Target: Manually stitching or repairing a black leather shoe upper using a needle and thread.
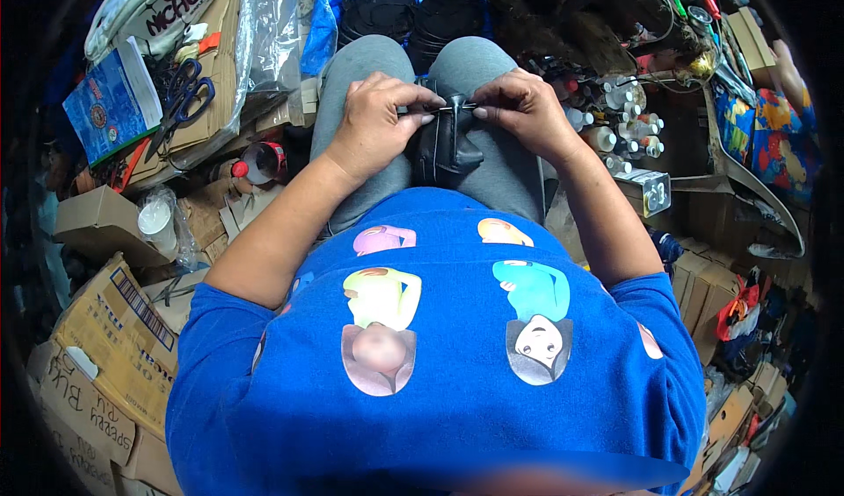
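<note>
A black leather piece (447, 149), shaped like part of a shoe, hangs between my knees over my grey trousers. At its top edge a thin black lace (457, 107) is drawn sideways, with what looks like a knot or bow in the middle. My left hand (384, 116) pinches the lace's left side between thumb and forefinger. On the other side my right hand (525, 113) grips it in a similar pinch. The fingertips are a short way apart, and the leather's underside is hidden.
At the left are dark-handled scissors (185, 100), a blue book (112, 102), a white cup (156, 219) and cardboard boxes (123, 320). Several small bottles (620, 127) stand right of my knee. Black coiled material (378, 12) lies beyond my knees. A person's arm (789, 74) shows far right.
</note>
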The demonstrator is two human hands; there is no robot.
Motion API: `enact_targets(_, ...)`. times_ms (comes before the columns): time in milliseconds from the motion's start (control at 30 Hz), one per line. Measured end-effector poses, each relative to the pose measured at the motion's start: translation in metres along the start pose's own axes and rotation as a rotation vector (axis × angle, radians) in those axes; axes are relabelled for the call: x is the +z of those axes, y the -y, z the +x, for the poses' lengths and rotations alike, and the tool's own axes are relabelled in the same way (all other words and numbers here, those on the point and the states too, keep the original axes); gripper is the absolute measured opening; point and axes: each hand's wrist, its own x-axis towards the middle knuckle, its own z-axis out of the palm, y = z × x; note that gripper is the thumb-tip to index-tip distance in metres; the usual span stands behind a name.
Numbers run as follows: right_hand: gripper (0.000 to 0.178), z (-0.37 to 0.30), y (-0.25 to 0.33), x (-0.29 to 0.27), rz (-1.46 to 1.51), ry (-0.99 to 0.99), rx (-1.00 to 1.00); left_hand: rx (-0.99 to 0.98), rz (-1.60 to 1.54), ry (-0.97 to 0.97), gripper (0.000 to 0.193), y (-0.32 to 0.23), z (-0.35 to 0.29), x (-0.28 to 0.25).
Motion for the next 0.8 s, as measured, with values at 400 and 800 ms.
enact_targets(400, 0.015, 0.0, 0.003, 0.01, -0.043, -0.045, 0.002, -0.132, -0.041, -0.032, 0.014, -0.005, -0.005, 0.008)
enact_targets(800, 0.012, 0.006, -0.001, 0.002, 0.0, 0.02, -0.039, 0.104, -0.047, -0.047, 0.01, -0.002, 0.01, -0.002)
